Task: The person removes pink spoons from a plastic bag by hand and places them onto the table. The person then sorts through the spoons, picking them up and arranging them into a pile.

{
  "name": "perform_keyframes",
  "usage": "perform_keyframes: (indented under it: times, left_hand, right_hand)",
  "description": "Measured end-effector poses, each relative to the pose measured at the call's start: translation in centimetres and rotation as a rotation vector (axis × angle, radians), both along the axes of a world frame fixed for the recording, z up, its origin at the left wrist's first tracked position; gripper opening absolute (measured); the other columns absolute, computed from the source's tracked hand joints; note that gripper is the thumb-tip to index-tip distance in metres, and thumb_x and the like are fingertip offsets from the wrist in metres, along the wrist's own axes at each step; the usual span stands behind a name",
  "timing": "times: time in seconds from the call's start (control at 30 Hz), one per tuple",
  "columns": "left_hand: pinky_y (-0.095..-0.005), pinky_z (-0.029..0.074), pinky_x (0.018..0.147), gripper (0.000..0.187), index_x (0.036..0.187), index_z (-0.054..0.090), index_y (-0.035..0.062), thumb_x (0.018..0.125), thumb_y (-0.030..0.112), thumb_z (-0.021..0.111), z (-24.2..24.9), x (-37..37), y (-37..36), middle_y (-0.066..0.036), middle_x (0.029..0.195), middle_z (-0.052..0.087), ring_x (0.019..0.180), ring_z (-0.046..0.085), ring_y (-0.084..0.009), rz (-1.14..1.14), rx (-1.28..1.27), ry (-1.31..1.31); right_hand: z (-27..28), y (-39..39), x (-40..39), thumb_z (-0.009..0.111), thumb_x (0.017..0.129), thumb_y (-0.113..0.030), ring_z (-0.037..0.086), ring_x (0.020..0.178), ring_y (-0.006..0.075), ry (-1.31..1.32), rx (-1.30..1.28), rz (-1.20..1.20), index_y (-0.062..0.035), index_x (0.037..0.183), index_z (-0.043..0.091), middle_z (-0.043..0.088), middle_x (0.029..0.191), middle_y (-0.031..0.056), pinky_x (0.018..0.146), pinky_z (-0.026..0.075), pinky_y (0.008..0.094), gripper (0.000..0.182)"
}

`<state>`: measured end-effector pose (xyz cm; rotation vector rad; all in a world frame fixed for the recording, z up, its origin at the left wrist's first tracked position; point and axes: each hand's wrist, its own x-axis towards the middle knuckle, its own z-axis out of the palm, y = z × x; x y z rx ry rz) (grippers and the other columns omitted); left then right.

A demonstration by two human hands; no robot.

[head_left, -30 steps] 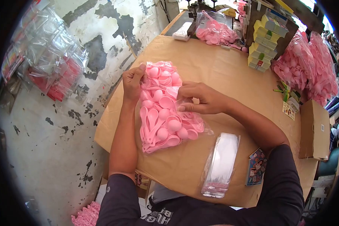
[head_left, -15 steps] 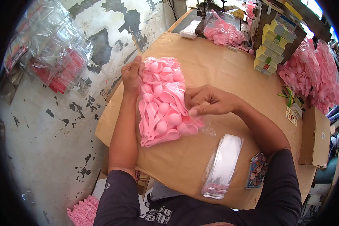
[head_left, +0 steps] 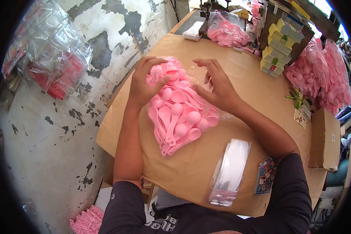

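Note:
A clear plastic bag full of pink spoons [head_left: 178, 111] lies on the brown paper-covered table, its lower end pointing toward me. My left hand [head_left: 145, 81] is over the bag's upper left side, thumb and fingers spread apart. Opposite it, my right hand [head_left: 219, 85] hovers by the bag's upper right edge with the fingers curved and parted, nothing in them. Loose clear plastic shows along the bag's right side. Nearer to me on the table lies a stack of flat clear packets [head_left: 231, 171].
Beside the packets is a colourful printed card pack [head_left: 265, 175]. Stacks of yellow-edged cards [head_left: 276, 50] and big bags of pink spoons [head_left: 319, 76] stand at the right. Another spoon bag [head_left: 228, 33] sits at the back. An open cardboard box [head_left: 324, 140] stands at the right edge; a peeling wall [head_left: 66, 128] borders the left.
Both hands have let go of the bag's edges and spread their fingers; the right has moved up and right. The bag has turned, its lower end shifting right.

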<state>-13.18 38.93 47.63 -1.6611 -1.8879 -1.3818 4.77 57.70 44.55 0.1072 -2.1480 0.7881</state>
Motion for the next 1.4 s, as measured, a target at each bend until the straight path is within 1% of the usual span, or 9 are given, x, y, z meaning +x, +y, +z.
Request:
perform_keyframes:
  times: [0.07, 0.13, 0.17, 0.33, 0.53, 0.73, 1.07, 1.2, 1.4]
  left_hand:
    - [-0.0283, 0.045, 0.084, 0.038, 0.118, 0.073, 0.0099, 0.082, 0.014, 0.084, -0.2, 0.4, 0.5, -0.003, 0.115, 0.063, 0.099, 0.058, -0.016, 0.052, -0.019, 0.063]
    - [-0.0316, 0.048, 0.086, 0.033, 0.113, 0.075, 0.0072, 0.083, 0.015, 0.084, -0.8, 0.3, 0.9, -0.007, 0.11, 0.065, 0.105, 0.062, -0.021, 0.13, -0.072, 0.09]
    - [-0.0316, 0.048, 0.086, 0.033, 0.113, 0.075, 0.0072, 0.083, 0.015, 0.084, -1.1, 0.1, 1.1, -0.007, 0.11, 0.065, 0.105, 0.062, -0.021, 0.128, -0.071, 0.091]
    - [-0.029, 0.047, 0.075, 0.012, 0.098, 0.078, 0.0027, 0.09, 0.012, 0.079, -1.6, -0.3, 1.2, -0.004, 0.088, 0.063, 0.083, 0.059, -0.0158, 0.01, -0.047, -0.044]
    - [-0.0267, 0.036, 0.061, 0.016, 0.092, 0.077, -0.0001, 0.092, 0.016, 0.08, -3.3, -2.4, 1.5, 0.001, 0.079, 0.059, 0.069, 0.044, -0.0078, -0.114, -0.013, -0.386]
    - [-0.028, 0.039, 0.062, 0.018, 0.092, 0.076, -0.0015, 0.095, 0.016, 0.077, -3.3, -1.6, 2.4, -0.001, 0.078, 0.06, 0.069, 0.048, -0.0101, 0.049, 0.042, -0.367]
    - [-0.0317, 0.042, 0.061, 0.022, 0.09, 0.074, -0.0023, 0.097, 0.019, 0.074, -4.5, -4.3, 2.0, -0.008, 0.076, 0.066, 0.065, 0.049, -0.0127, 0.361, 0.195, -0.196]
    - [-0.0275, 0.039, 0.06, 0.031, 0.087, 0.073, -0.0007, 0.102, 0.026, 0.069, -3.6, -5.8, -0.1, 0.0, 0.07, 0.061, 0.067, 0.046, -0.0068, 0.487, 0.13, -0.348]
    - [-0.0233, 0.036, 0.064, 0.028, 0.086, 0.073, 0.0022, 0.103, 0.023, 0.068, -4.9, -7.4, 0.2, 0.007, 0.078, 0.061, 0.07, 0.044, -0.0043, 0.257, 0.337, -0.577]
  right_hand:
    - [-0.2, 0.2, 0.0, 0.077, 0.093, -0.034, 0.055, 0.064, 0.0158, 0.028, -0.005, -0.062, -0.0057, 0.131, 0.058, 0.063, 0.089, 0.0066, 0.062, 0.047, 0.0307, 0.051]
    - [-0.1, 0.7, 0.4, 0.076, 0.096, -0.035, 0.053, 0.064, 0.0122, -0.361, -0.275, 0.029, -0.0034, 0.119, 0.063, 0.061, 0.076, 0.0041, 0.062, 0.045, 0.0301, 0.041]
    - [-0.3, 0.7, 0.4, 0.076, 0.096, -0.035, 0.053, 0.064, 0.0122, -0.36, -0.276, 0.027, -0.0034, 0.119, 0.063, 0.061, 0.076, 0.0041, 0.062, 0.045, 0.0301, 0.041]
    - [-0.8, 0.4, 0.0, 0.062, 0.107, -0.033, 0.039, 0.064, 0.0086, -0.515, -0.422, 0.253, -0.0006, 0.081, 0.059, 0.047, 0.066, -0.0021, 0.058, 0.038, 0.0331, 0.042]
    - [-1.4, 0.1, 0.1, 0.056, 0.109, -0.029, 0.036, 0.063, 0.0119, -0.512, -0.313, 0.338, 0.0009, 0.083, 0.054, 0.042, 0.065, 0.0065, 0.058, 0.037, 0.0365, 0.04]
    - [-1.5, -0.1, 0.2, 0.057, 0.108, -0.026, 0.038, 0.06, 0.0243, -0.39, -0.171, 0.35, 0.0009, 0.083, 0.054, 0.046, 0.069, 0.0191, 0.06, 0.04, 0.0415, 0.036]
    - [-2.2, 0.3, 1.4, 0.058, 0.104, -0.019, 0.044, 0.061, 0.034, -0.409, -0.115, 0.472, 0.0, 0.081, 0.049, 0.048, 0.068, 0.0176, 0.061, 0.042, 0.043, 0.031]
    - [-2.7, -0.5, 2.0, 0.06, 0.102, -0.017, 0.041, 0.058, 0.027, -0.287, 0.084, 0.58, -0.0012, 0.075, 0.048, 0.044, 0.065, 0.0143, 0.061, 0.04, 0.0392, 0.033]
    - [-3.7, 3.4, 1.6, 0.064, 0.099, -0.016, 0.039, 0.06, 0.0099, -0.356, -0.312, 0.365, -0.0029, 0.072, 0.046, 0.038, 0.063, 0.0007, 0.058, 0.034, 0.0338, 0.035]
